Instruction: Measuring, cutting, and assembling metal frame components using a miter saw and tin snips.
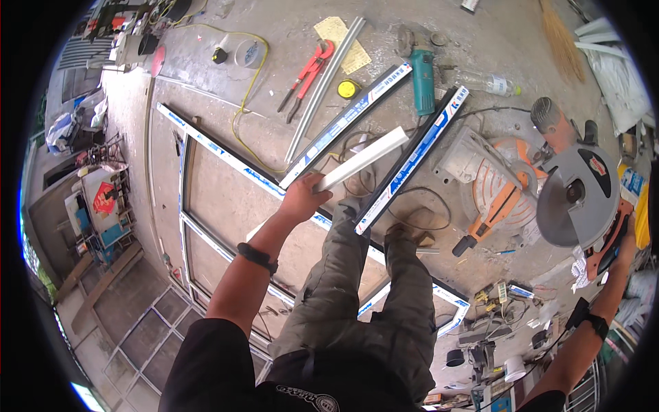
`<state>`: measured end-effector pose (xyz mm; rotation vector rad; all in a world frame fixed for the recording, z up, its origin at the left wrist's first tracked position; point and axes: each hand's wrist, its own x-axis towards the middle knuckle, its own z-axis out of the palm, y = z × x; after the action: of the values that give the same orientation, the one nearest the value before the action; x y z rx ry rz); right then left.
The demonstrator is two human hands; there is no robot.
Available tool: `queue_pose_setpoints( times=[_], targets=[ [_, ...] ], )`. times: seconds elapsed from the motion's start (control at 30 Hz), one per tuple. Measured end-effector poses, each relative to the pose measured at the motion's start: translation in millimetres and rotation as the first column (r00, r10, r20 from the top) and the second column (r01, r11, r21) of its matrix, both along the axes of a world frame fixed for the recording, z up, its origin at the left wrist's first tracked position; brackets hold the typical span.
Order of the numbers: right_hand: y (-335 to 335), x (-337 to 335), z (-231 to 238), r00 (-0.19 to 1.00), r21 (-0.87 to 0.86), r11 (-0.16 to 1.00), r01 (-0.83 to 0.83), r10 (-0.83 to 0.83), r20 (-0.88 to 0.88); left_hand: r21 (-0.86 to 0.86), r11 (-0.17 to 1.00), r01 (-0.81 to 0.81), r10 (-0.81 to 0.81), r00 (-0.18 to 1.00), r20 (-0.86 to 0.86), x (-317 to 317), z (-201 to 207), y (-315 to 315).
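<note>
Largest under you is the white window frame (206, 147), flat on the concrete floor (226, 199) and running from about ten o'clock down past your legs toward five o'clock. Next in size is the miter saw (542, 192) at three o'clock, its round grey blade guard raised above an orange and silver base. Your right hand (621, 240) is on the saw's handle at the far three o'clock rim, fingers wrapped around the grip. Two long profile bars with blue and white film (412, 161) lie slanted from centre up toward one o'clock, just beside the saw base. Your left hand (302, 199) sits close to centre, closed around the near end of a short white profile piece (364, 159), which angles up and away toward one o'clock and hangs over the film-covered bars and the loose black cable beneath. A bare metal strip (322, 89) lies at twelve o'clock, with the red pipe wrench (307, 74) just beside it on its eleven o'clock side. The teal angle grinder (422, 79) rests at one o'clock, touching the top of the nearer bar. A small yellow tape measure (348, 88) sits between the metal strip and the grinder.
</note>
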<state>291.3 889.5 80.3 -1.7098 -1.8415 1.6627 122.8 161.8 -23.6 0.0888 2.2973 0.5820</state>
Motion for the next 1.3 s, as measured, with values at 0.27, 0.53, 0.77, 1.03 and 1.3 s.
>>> queue_pose_setpoints(
  times=[0.27,0.53,0.77,1.03,1.3],
  targets=[
    [62,55,27,0.882,0.61,0.638,-0.469,0.304,0.36,-0.009,0.997,-0.073,0.073,0.997,0.038,29,23,-44],
    [-433,-82,8,0.043,0.326,-0.022,-0.945,0.98,0.192,-0.007,0.704,0.71,-0.632,0.622,-0.462,14,33,19],
    [-457,-45,-60,0.196,-0.394,0.238,-0.888,0.97,0.143,0.19,0.518,0.834,-0.637,0.525,-0.565,15,33,102],
    [-421,28,-86,0.802,-0.225,0.857,-0.464,0.514,0.304,0.209,0.896,0.392,-0.339,0.907,-0.249,34,-72,114],
    [-450,49,-99,0.897,-0.285,0.927,-0.244,0.327,0.296,-0.074,0.926,0.37,-0.371,0.929,0.004,37,-146,169]
  ],
)
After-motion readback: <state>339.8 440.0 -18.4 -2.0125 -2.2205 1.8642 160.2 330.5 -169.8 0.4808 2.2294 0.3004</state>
